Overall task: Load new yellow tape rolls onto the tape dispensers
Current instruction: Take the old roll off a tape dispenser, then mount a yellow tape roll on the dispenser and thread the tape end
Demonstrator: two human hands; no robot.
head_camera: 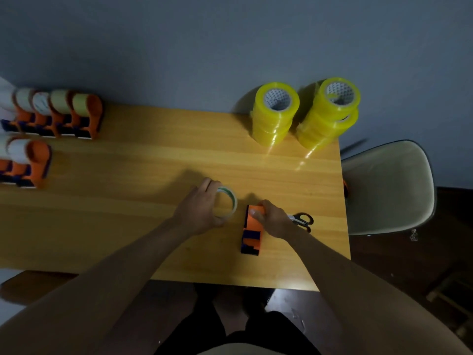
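Wooden table [128, 226], black-handled scissors [303, 220] near its right edge, beige chair [389, 188] beside it

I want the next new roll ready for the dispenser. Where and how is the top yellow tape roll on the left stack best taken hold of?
Grip the top yellow tape roll by its rounded outer wall, coming from above. It lies flat on the stack with its white cardboard core facing up, and the right-hand stack of yellow rolls stands beside it, apart, so fingers likely fit on opposite sides. Alternatively, hook fingers into the open core.
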